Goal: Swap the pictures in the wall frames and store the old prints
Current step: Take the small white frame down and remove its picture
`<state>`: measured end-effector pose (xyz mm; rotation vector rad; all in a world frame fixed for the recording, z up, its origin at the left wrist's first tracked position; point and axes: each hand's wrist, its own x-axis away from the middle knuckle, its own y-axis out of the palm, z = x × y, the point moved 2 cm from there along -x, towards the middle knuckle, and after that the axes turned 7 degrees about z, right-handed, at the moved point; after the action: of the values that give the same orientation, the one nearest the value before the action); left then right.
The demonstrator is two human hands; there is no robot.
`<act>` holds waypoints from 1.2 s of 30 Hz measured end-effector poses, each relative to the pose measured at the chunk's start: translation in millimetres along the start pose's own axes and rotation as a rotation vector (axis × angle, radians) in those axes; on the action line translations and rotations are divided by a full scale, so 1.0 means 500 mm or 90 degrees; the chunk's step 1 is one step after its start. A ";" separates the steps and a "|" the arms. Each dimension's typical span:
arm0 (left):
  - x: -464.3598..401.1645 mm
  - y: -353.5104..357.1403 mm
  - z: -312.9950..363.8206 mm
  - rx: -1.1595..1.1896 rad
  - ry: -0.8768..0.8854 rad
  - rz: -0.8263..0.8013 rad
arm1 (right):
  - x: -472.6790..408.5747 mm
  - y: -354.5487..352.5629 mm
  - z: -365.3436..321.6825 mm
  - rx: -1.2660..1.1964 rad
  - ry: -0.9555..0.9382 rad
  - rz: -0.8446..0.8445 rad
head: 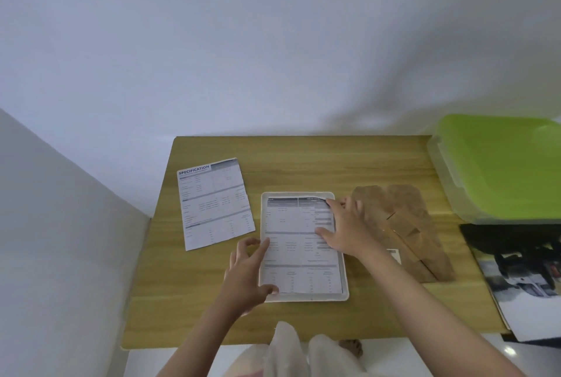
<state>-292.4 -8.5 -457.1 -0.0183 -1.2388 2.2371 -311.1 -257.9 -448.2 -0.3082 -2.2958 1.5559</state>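
Observation:
A white picture frame (345, 279) lies flat in the middle of the wooden table (303, 158). A printed sheet (299, 255) lies inside it. My left hand (247, 273) holds the frame's left edge, thumb on the sheet's lower left corner. My right hand (346, 231) presses flat on the sheet's right side, a fingertip at its curled top right corner. A second printed sheet headed "SPECIFICATION" (214, 203) lies loose on the table to the left of the frame. A brown backing board (403, 228) with its stand flap lies to the right.
A clear storage box with a green lid (501, 164) stands at the table's back right. A black object (510, 240) and a photo print (528, 294) lie at the right edge. White walls close in the left and the back.

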 end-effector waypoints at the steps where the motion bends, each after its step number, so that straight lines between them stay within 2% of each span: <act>1: 0.000 0.000 -0.002 0.003 0.003 0.002 | 0.001 -0.003 -0.005 0.003 0.001 -0.001; 6: -0.001 0.000 -0.006 0.007 0.017 0.005 | 0.016 -0.013 -0.020 -0.053 0.024 0.023; 10: 0.001 -0.002 -0.006 0.010 0.019 -0.002 | 0.062 -0.017 -0.029 -0.315 0.071 0.036; 13: 0.001 -0.003 -0.007 0.013 0.018 -0.002 | 0.111 0.002 -0.033 -0.362 0.080 0.043; 19: 0.006 -0.003 -0.010 0.040 0.031 -0.009 | 0.155 0.011 -0.043 -0.445 0.122 0.126; 22: 0.013 -0.010 -0.007 0.095 0.043 0.022 | 0.154 -0.001 -0.046 -0.512 0.128 0.142; 29: 0.035 -0.023 0.058 0.331 0.051 0.101 | 0.156 -0.055 -0.008 -0.601 0.096 0.146; 36: 0.036 0.062 0.212 0.382 0.074 0.049 | 0.230 -0.117 0.138 -0.614 0.168 0.241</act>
<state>-351.5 -94.3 -416.3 0.0344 -0.4795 2.5465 -443.1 -296.3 -398.4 -1.1481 -2.6784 0.3481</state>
